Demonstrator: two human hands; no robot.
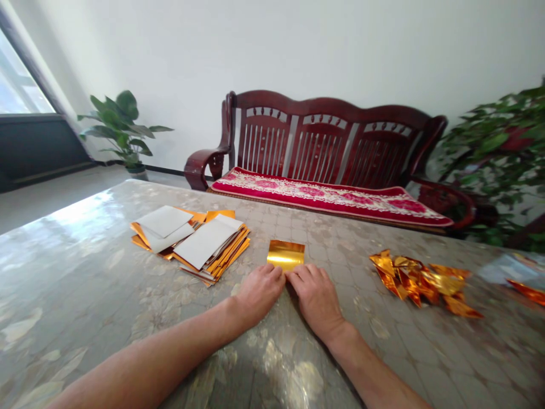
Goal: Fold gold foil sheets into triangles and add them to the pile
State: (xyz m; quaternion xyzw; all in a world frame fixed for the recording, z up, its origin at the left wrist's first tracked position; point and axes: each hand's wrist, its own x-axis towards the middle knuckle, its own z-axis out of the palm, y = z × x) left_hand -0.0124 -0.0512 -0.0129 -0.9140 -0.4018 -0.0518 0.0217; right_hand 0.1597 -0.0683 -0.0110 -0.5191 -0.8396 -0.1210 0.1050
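Observation:
A shiny gold foil paper (286, 254) lies on the table in front of me, its near edge curled up under my fingers. My left hand (260, 289) pinches the near left corner, fingers closed. At the near right corner, my right hand (317, 292) grips the same sheet with its fingers bent together. The two hands almost meet at the thumbs, which are mostly hidden. To the left sits a stack of foil papers (213, 241), several with their pale backs up. Folded gold foil pieces (421, 281) lie in a heap on the right.
The table (170, 318) has a glossy patterned cover. A clear plastic bag (513, 270) with orange foil beside it lies at the right edge. Beyond the table stands a dark red wooden bench (319, 136) with a red cushion. Potted plants (121, 128) flank it.

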